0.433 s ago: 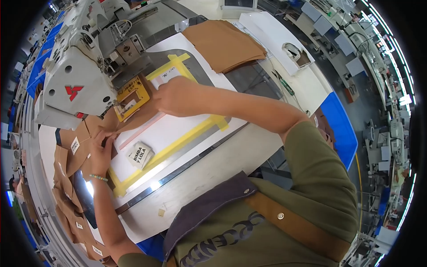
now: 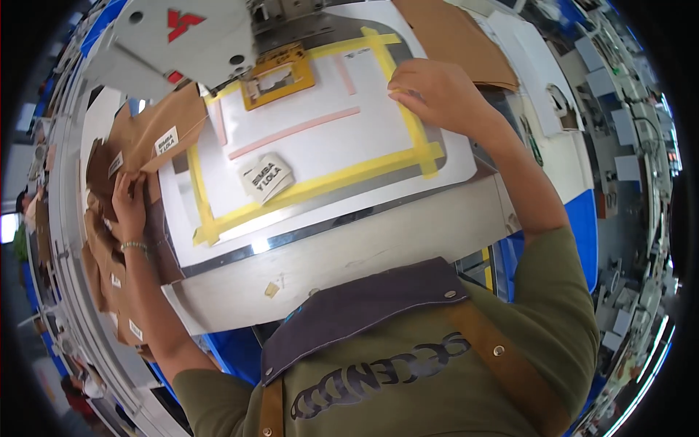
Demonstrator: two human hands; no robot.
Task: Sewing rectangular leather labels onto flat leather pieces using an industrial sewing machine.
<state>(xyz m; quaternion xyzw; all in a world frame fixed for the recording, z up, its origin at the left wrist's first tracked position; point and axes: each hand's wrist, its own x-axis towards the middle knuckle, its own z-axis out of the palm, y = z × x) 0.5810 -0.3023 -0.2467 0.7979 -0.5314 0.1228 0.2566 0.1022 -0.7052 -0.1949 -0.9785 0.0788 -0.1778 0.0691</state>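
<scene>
On the left, my left hand (image 2: 129, 205) pinches the near edge of a brown fabric panel (image 2: 142, 131) that bears a white sewn label (image 2: 167, 141). The panel lies against other labelled brown panels (image 2: 102, 247) hanging over the table's left side. My right hand (image 2: 437, 95) hovers over the right strip of yellow tape, its fingers loosely curled and apart, with nothing visible in them. Beyond it is a stack of plain brown panels (image 2: 459, 40). Below the sewing machine head (image 2: 175, 44), a yellow clamp frame (image 2: 279, 81) stands over the white work sheet (image 2: 320, 149).
A small pile of white fabric labels (image 2: 266, 179) sits on the sheet, inside the yellow tape border (image 2: 349, 175). Pink strips (image 2: 295, 132) mark the sheet. Green-handled snips (image 2: 531, 142) lie at the right, near a white box (image 2: 535, 73). A blue bin (image 2: 586, 233) stands beside the table.
The brown panel has come out from beneath the yellow frame and moved left with my left hand. My right hand has let go of it and moved right. The view has shifted.
</scene>
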